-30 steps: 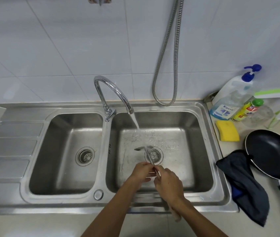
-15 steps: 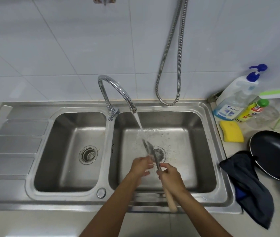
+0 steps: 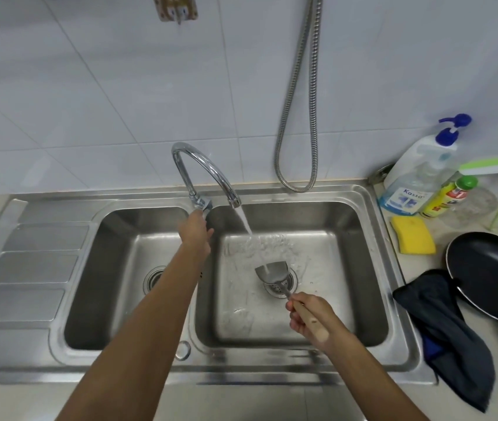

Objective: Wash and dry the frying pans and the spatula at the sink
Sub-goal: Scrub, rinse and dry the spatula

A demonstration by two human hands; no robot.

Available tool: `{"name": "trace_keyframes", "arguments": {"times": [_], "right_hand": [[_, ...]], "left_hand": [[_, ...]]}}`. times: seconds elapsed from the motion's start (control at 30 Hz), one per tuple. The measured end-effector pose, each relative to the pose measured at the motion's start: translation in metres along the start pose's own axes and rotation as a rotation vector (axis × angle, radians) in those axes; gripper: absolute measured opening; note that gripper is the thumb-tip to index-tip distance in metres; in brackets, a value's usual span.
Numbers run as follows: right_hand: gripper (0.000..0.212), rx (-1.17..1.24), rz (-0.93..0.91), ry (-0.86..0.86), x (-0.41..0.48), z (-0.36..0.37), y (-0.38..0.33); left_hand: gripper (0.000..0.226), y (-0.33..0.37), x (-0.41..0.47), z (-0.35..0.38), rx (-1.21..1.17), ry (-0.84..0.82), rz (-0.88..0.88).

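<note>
Steel spatula (image 3: 273,273) blade under stream, above drain of right basin; my right hand (image 3: 310,317) wrapped tight round its wooden handle. Change noted: my left hand (image 3: 194,227) released spatula, now closed on tap (image 3: 202,174) lever at base. Judgement: rinse ending, water shut-off imminent, drying next. Water running yet. Black frying pan (image 3: 492,271) on counter right of sink (image 3: 375,208), dark cloth (image 3: 442,329) touching it. Yellow sponge (image 3: 413,235), soap bottles by white tiled wall.
</note>
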State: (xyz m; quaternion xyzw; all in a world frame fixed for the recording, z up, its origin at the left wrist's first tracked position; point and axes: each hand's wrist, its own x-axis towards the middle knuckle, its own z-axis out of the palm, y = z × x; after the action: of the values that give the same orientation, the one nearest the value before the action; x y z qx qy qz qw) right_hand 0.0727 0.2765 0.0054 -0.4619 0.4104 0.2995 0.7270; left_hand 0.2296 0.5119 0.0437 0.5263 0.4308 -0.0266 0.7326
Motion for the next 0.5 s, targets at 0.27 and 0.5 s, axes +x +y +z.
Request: {"name": "trace_keyframes", "arguments": {"times": [0.27, 0.5], "right_hand": [[0.014, 0.006, -0.003, -0.016, 0.003, -0.001, -0.002], [0.017, 0.01, 0.005, -0.004, 0.006, 0.002, -0.003]], "left_hand": [[0.021, 0.009, 0.0, 0.015, 0.005, 0.05, 0.065], [0.019, 0.019, 0.001, 0.026, 0.123, 0.074, 0.132]]}}
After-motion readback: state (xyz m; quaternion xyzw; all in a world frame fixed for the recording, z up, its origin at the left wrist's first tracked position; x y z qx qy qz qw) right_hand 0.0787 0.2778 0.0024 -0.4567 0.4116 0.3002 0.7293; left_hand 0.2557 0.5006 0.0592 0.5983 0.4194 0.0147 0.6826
